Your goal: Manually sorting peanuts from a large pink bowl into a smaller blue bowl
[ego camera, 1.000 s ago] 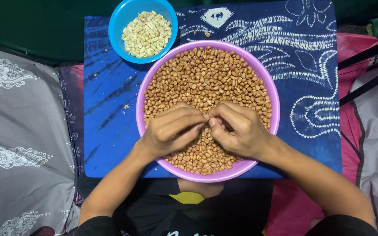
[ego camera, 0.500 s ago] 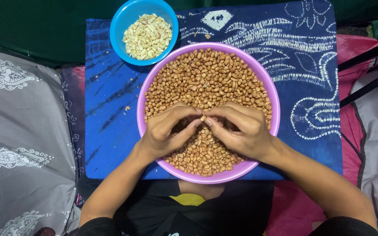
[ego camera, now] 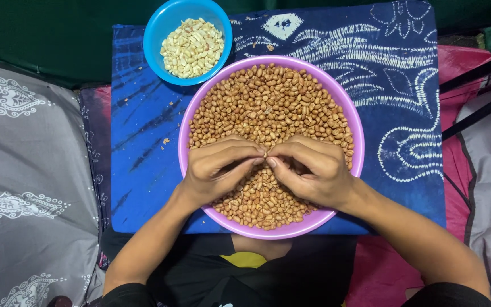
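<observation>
L hand (ego camera: 218, 167) and R hand (ego camera: 312, 170) are drawing closer over the purple bowl (ego camera: 354, 131) vs. a sec ago, fingertips now meeting mid-bowl, curled, pinching a brown-skinned peanut (ego camera: 264, 161). Skinned peanuts (ego camera: 191, 48) are sitting upper L in the blue bowl (ego camera: 153, 35) — peeling is ongoing.

A blue patterned cloth (ego camera: 404, 113) covers the desk. On it sits a purple bowl (ego camera: 184, 122) of brown peanuts at centre, and a smaller blue bowl (ego camera: 153, 31) of pale peeled nuts at 11 o'clock, their rims just beside each other. A few crumbs (ego camera: 166, 140) lie at 9 o'clock.
</observation>
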